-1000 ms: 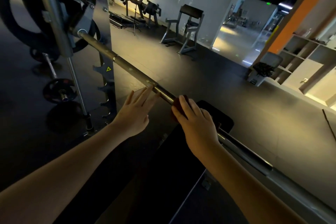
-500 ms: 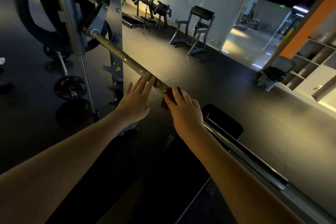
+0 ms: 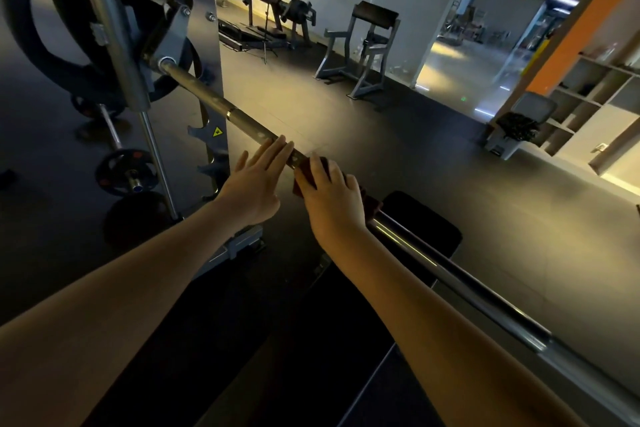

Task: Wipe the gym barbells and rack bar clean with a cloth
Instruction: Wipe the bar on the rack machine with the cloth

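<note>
A long steel barbell [image 3: 221,108] runs diagonally from the rack's sliding carriage at upper left down to the lower right. My right hand [image 3: 332,199] grips a dark red cloth [image 3: 304,170] wrapped round the bar near its middle. My left hand [image 3: 254,185] lies just left of it with straight fingers, the fingertips resting on the bar. A large black weight plate [image 3: 45,42] hangs on the bar's far end behind the rack upright. Most of the cloth is hidden under my right hand.
A black padded bench [image 3: 422,222] stands under the bar. The rack's chrome guide rod [image 3: 114,45] and a toothed hook column [image 3: 207,149] rise at left. A small loaded barbell [image 3: 126,172] lies on the floor behind. A preacher bench [image 3: 363,48] stands farther back, and shelves [image 3: 595,97] at right.
My right hand has slid the cloth up the bar toward the rack, and my left hand has moved the same way ahead of it. The camera has shifted left as well.
</note>
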